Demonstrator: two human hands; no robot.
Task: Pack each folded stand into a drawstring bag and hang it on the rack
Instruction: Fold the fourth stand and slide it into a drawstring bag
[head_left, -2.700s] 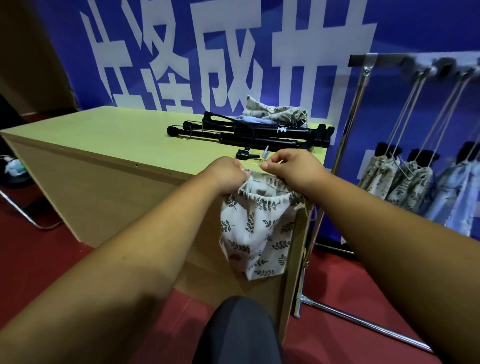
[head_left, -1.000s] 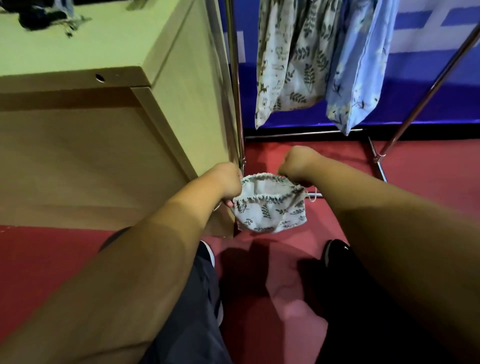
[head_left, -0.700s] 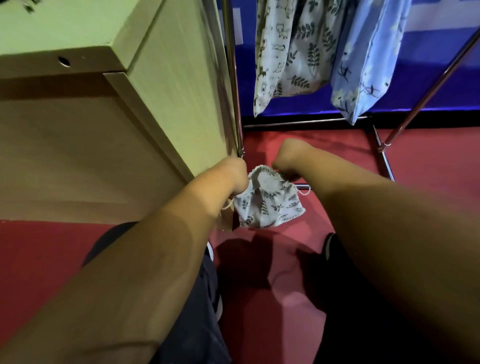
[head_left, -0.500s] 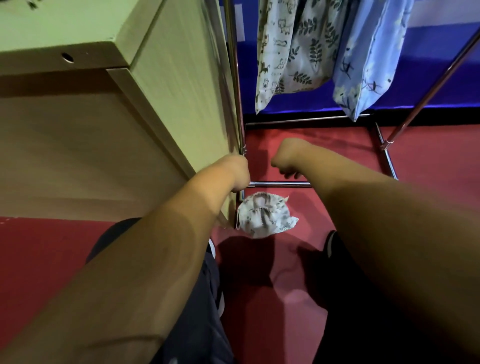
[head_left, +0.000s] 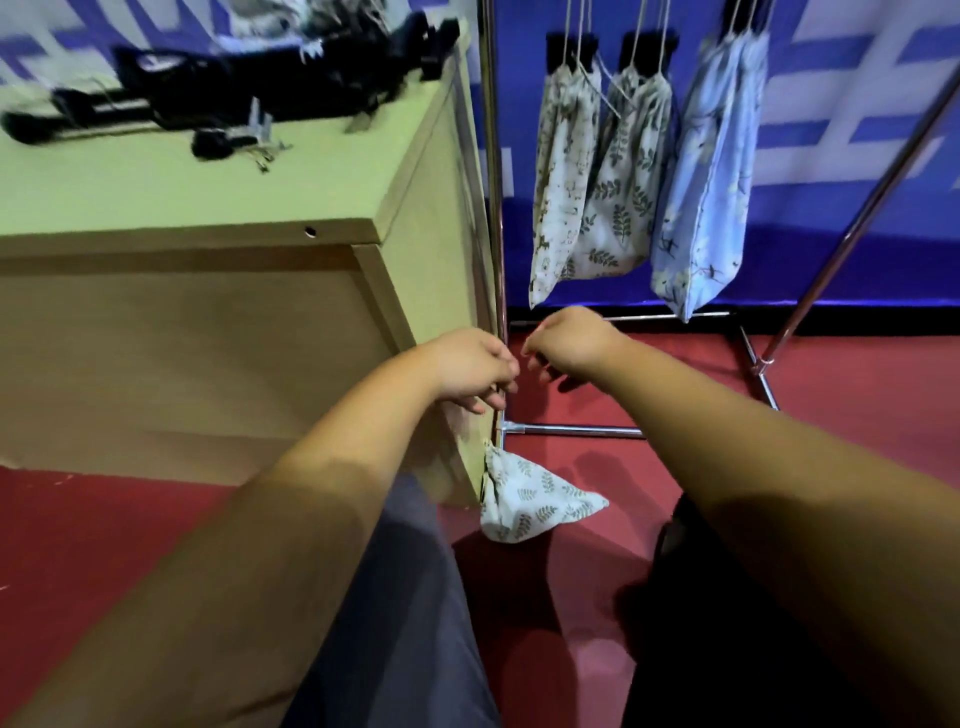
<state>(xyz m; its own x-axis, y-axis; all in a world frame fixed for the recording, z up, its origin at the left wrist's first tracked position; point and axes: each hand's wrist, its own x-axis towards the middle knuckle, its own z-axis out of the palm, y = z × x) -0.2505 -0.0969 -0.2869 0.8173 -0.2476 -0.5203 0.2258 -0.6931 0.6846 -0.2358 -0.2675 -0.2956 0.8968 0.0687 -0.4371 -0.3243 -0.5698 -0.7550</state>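
A white leaf-print drawstring bag (head_left: 530, 496) lies crumpled on the red floor by the table's corner. My left hand (head_left: 475, 366) and my right hand (head_left: 569, 340) hover above it with loosely curled fingers, holding nothing. Folded black stands (head_left: 249, 78) lie blurred on the table (head_left: 156, 202) at the upper left. Three filled bags (head_left: 623, 171) hang by their cords from the rack (head_left: 493, 208) at the upper right.
The rack's chrome base bar (head_left: 571, 429) runs across the floor just beyond the fallen bag. A slanted rack leg (head_left: 852, 234) stands at the right. My legs fill the bottom of the view. A blue banner covers the wall.
Both hands let go of the leaf-print bag and it dropped to the floor. My hands have risen and the view has tilted up toward the table top and rack.
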